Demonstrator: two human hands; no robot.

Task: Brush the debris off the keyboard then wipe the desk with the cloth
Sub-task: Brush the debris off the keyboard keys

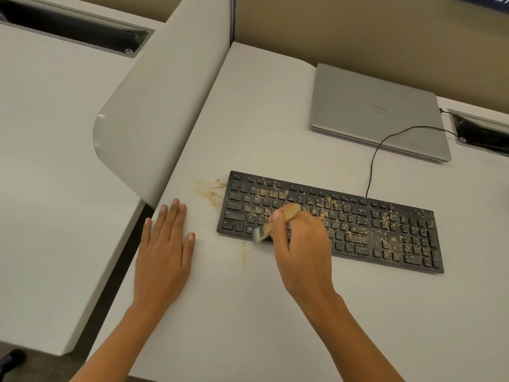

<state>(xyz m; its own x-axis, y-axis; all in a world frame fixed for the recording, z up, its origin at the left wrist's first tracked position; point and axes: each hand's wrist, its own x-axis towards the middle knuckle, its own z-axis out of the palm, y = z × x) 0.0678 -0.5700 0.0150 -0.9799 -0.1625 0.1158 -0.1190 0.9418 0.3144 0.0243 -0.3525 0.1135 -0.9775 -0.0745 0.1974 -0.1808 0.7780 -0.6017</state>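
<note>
A black keyboard point(366, 224) lies across the middle of the desk point(275, 312), strewn with tan debris point(355, 238) over most of its keys. My right hand point(301, 244) grips a small wooden-handled brush point(286, 213) over the keyboard's left front part; the bristles point(258, 236), blurred, are at the keyboard's front edge. My left hand point(165, 252) rests flat on the desk, fingers straight, left of the keyboard. A patch of debris point(210, 190) lies on the desk by the keyboard's far left corner, and a thin streak point(244, 256) sits in front of it. No cloth is in view.
A closed silver laptop point(377, 111) lies behind the keyboard on the right. The keyboard's black cable point(385, 150) runs to a cable slot point(482, 130) at the right edge. A curved white divider point(154, 111) borders the desk's left side, with another desk point(55, 161) beyond.
</note>
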